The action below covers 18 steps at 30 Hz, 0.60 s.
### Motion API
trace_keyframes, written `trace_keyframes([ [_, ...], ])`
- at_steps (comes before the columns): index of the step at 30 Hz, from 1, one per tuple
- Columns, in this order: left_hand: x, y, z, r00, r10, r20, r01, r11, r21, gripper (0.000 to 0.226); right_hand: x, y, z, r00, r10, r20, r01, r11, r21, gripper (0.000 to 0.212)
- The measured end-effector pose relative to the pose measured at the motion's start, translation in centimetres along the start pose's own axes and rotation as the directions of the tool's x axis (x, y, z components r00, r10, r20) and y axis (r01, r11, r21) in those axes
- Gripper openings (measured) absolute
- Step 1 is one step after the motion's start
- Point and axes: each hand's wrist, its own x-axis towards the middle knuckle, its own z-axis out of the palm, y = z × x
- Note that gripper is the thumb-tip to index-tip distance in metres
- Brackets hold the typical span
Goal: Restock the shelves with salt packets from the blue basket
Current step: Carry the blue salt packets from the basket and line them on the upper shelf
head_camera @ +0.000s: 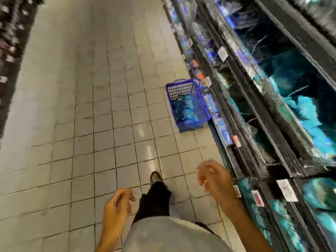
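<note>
**Walking up to the basket, both hands free**

Standing on the tiled floor [101, 99] of a shop aisle, the person looks down at a blue basket [188, 122] set on the floor just beside the foot of the shelves [269, 124]. The picture is heavily smeared, so the contents are hard to read, but blue-and-teal salt packets [187, 110] seem to lie in the basket's near half. Similar teal packs fill the shelves above and behind the basket.

Neither hand holds anything. The left hand [117, 206] hangs on the near side of the basket, well apart from it, fingers loosely curled around nothing. The right hand [213, 179] is raised a little nearer the basket, on its shelf side, fingers relaxed and slightly spread. One shoe [155, 177] is planted between the two hands, toe pointing toward the basket.

The step in hand looks like the approach, with restocking not yet begun from this position. To do it well, stop close alongside the basket, not behind it, so the shelf gap stays within reach. Bend at the knees, take packets from the top of the pile, and face them the same way as the packs already shelved. Gripping soft bags by the body, not a corner, should keep them from sagging or splitting.
</note>
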Motion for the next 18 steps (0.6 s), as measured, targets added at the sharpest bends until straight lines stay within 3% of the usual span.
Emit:
trace_keyframes([
  [7, 12.8, 5.3, -3.0, 0.999, -0.042, -0.018, 0.041, 0.999, -0.03, 0.024, 9.2, -2.3, 5.6, 0.996, 0.062, -0.068, -0.069, 0.992, -0.108, 0.034],
  [12, 22.4, 11.7, -1.5, 0.996, -0.031, 0.085, 0.039, 0.995, -0.096, 0.023, 11.6, -2.8, 4.9, 0.974, 0.128, -0.187, -0.151, 0.982, -0.114, 0.035],
  [18, 32.8, 19.2, 3.3, 0.961, 0.052, 0.273, -0.046, 0.999, -0.027, 0.024, 16.2, -3.4, 3.4, 0.93, 0.16, -0.33, -0.21, 0.97, -0.121, 0.036],
])
